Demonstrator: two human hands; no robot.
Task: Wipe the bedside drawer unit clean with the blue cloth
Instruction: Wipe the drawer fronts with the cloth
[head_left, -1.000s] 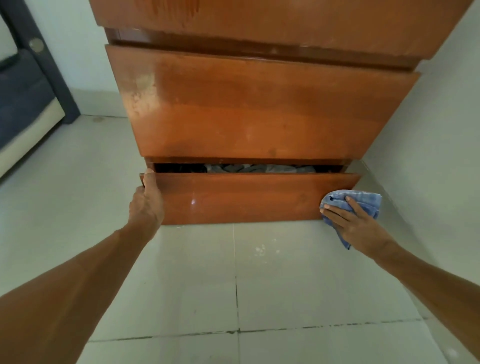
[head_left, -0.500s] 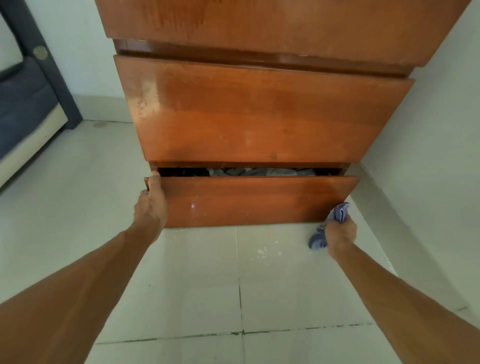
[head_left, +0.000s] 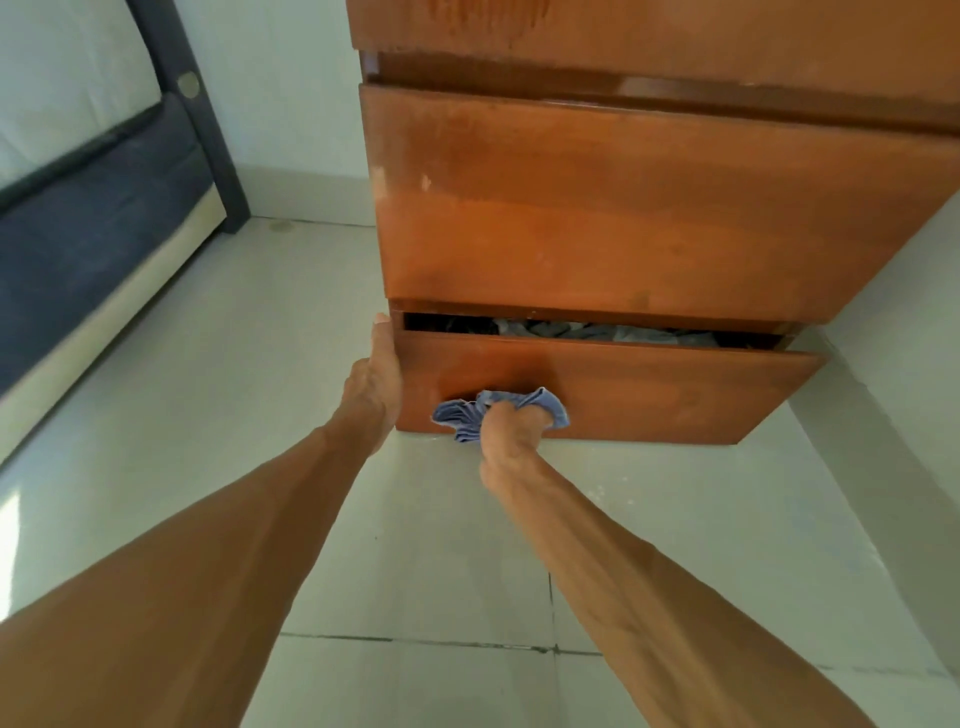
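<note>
The brown wooden drawer unit (head_left: 623, 208) stands against the wall on a tiled floor. Its bottom drawer (head_left: 675, 395) is pulled out a little, and folded clothes show in the gap. My right hand (head_left: 506, 431) is closed around the bunched blue cloth (head_left: 467, 413) and presses it against the lower left part of the bottom drawer's front. My left hand (head_left: 376, 379) lies flat against the left end of that drawer, thumb up at its top corner.
A bed with a dark blue mattress side (head_left: 98, 218) and a dark post (head_left: 197, 119) is at the left. A white wall (head_left: 904, 338) runs close along the unit's right side. Pale floor tiles (head_left: 426, 561) lie below my arms.
My right hand has swept the cloth from the drawer's right end along its lower edge to the left part. The view has shifted, so the unit now sits further right. My left hand stays on the drawer's left end.
</note>
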